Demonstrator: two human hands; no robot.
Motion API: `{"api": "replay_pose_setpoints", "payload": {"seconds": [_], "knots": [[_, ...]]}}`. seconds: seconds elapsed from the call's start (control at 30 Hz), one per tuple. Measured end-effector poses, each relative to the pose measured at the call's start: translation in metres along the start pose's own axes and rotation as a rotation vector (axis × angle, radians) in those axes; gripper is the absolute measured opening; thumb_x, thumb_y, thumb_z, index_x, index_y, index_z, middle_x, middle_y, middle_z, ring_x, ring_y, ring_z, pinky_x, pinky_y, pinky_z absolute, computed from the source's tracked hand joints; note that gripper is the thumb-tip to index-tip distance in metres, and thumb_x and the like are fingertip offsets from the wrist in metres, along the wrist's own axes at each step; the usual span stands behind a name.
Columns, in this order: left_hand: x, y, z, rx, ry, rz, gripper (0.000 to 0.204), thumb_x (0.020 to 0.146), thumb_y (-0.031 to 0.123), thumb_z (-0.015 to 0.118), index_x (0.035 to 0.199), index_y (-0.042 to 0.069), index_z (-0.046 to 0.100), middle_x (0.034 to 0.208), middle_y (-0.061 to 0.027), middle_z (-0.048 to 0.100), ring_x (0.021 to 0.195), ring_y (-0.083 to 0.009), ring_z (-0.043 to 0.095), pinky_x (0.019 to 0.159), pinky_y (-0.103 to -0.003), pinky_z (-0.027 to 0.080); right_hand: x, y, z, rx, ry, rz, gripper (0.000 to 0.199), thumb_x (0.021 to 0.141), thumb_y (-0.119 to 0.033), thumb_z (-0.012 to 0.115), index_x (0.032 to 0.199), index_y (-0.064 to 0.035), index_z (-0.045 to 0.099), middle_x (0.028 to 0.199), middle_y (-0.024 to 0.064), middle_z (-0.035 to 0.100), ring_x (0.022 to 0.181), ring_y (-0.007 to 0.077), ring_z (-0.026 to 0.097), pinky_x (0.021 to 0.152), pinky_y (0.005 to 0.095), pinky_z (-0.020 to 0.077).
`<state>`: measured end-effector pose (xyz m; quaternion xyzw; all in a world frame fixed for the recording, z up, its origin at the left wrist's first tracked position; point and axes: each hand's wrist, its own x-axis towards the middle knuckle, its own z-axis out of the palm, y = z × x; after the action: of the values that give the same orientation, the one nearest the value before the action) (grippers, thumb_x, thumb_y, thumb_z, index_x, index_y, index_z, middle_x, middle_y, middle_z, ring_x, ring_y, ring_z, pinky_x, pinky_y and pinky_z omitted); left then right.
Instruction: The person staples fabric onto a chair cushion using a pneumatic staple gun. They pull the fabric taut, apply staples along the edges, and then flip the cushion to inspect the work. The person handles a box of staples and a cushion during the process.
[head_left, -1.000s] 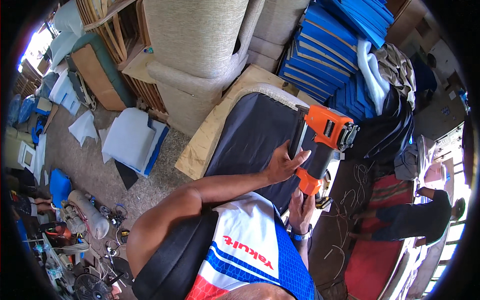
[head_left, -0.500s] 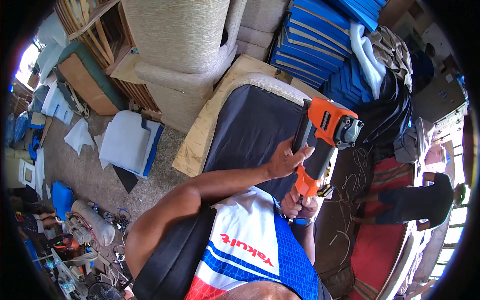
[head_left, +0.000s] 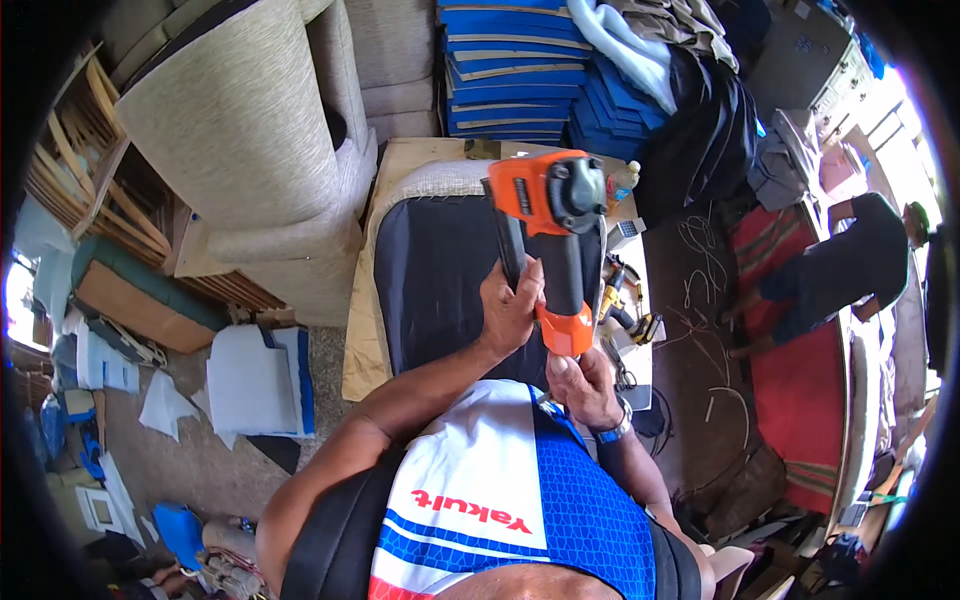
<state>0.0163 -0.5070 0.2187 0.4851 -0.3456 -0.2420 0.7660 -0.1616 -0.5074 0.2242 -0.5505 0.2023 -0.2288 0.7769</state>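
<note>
An orange-and-black nail gun (head_left: pixel 527 195) is held up in front of me, its rounded grey-and-black cap at the upper right. My left hand (head_left: pixel 508 305) is closed round the lower part of its black magazine. At the orange base of the handle, my right hand (head_left: pixel 588 385) grips with the thumb on top; the fingers underneath are partly hidden. Below and beyond the tool lies an upholstered panel covered with black cloth (head_left: pixel 435 270), with a beige fabric edge (head_left: pixel 440 180). It rests on a plywood-topped table (head_left: pixel 365 350).
A yellow-and-black power tool (head_left: pixel 615 290) and a bottle (head_left: pixel 624 180) sit at the table's right side. Beige sofa pieces (head_left: pixel 240 130) stand at the left. Blue foam sheets (head_left: pixel 515 70) are stacked behind. Thin cords (head_left: pixel 695 240) trail over the floor. Another person (head_left: pixel 845 255) bends at the far right.
My view has swung right, so the scene shifts left in it. The nail gun now stands more upright, both hands still on it. The power tool and bottle on the table have become visible.
</note>
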Motion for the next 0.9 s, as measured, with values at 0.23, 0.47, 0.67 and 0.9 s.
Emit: {"api": "replay_pose_setpoints", "payload": {"seconds": [0.23, 0.47, 0.67, 0.9], "knots": [[0.018, -0.017, -0.016, 0.022, 0.016, 0.086, 0.020, 0.106, 0.022, 0.056, 0.096, 0.004, 0.057, 0.067, 0.0033, 0.056, 0.058, -0.0042, 0.052, 0.053, -0.025, 0.042, 0.023, -0.026, 0.001, 0.115, -0.120, 0.099, 0.036, 0.102, -0.036, 0.067, 0.117, -0.0045, 0.057, 0.075, -0.0063, 0.049, 0.059, 0.0029, 0.042, 0.051, 0.0210, 0.0344], [0.024, -0.027, -0.023, -0.205, 0.227, -0.027, 0.023, 0.104, 0.024, 0.052, 0.103, 0.002, 0.058, 0.085, -0.0010, 0.061, 0.074, -0.0071, 0.057, 0.065, -0.026, 0.047, 0.020, -0.025, -0.003, -0.263, 0.104, -0.013, 0.034, 0.104, -0.022, 0.063, 0.127, 0.0010, 0.058, 0.075, 0.0003, 0.056, 0.064, 0.0074, 0.050, 0.056, 0.0268, 0.0430], [0.027, -0.007, -0.008, -0.174, 0.269, -0.043, 0.024, 0.102, 0.029, 0.062, 0.099, 0.005, 0.058, 0.085, 0.0021, 0.058, 0.071, -0.0058, 0.056, 0.062, -0.025, 0.049, 0.030, -0.004, 0.006, -0.997, 0.511, -0.562, 0.028, 0.096, -0.010, 0.069, 0.120, 0.0016, 0.061, 0.079, 0.0167, 0.065, 0.069, 0.0332, 0.065, 0.058, 0.0379, 0.0484], [0.029, -0.017, -0.025, -0.171, 0.227, -0.045, 0.032, 0.105, 0.034, 0.058, 0.102, 0.002, 0.061, 0.091, -0.0036, 0.066, 0.079, -0.0123, 0.066, 0.070, -0.030, 0.055, 0.021, -0.016, -0.015, -0.193, 0.030, 0.075, 0.036, 0.106, -0.034, 0.059, 0.116, 0.0006, 0.063, 0.075, -0.0021, 0.057, 0.066, 0.0075, 0.050, 0.058, 0.0275, 0.0395]]}}
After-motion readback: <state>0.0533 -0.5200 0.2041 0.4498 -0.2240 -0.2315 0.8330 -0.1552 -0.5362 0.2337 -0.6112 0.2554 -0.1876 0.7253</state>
